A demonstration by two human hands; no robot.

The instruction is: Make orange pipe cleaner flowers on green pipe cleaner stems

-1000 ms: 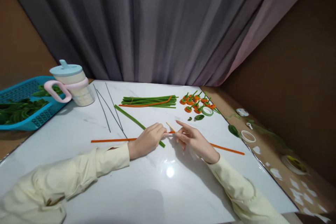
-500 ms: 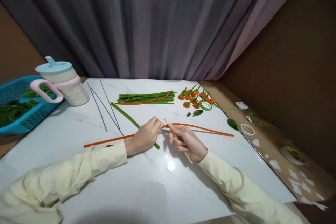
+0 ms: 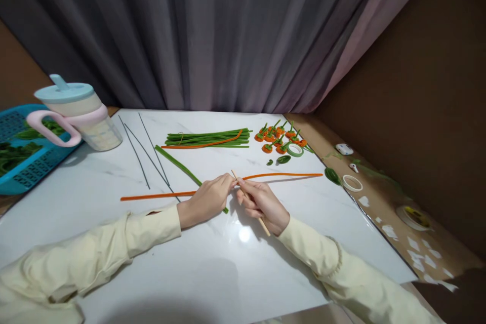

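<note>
An orange pipe cleaner [image 3: 283,174] runs across the table through both hands, its ends reaching out to either side. My left hand [image 3: 208,196] is closed in a pinch on it, palm down. Close beside it, my right hand [image 3: 261,202] grips a thin wooden stick [image 3: 265,227], which slants with its tip up between the two hands. The pipe cleaner meets the stick at my right fingertips; whether it is wrapped round is too small to tell. Under my left hand lie green pipe cleaners [image 3: 178,164], partly hidden.
Behind lies a bundle of green pipe cleaners [image 3: 205,138] with orange ones on it. Small orange pieces with green stems [image 3: 268,148] and green tape [image 3: 295,150] are at back right. Dark wires [image 3: 132,149], a lidded cup [image 3: 98,126] and a blue basket [image 3: 45,164] stand left.
The right end of the orange pipe cleaner has drawn in toward my hands. Both hands stay close together, the right one slightly nearer the left. The whole view has shifted a little.
</note>
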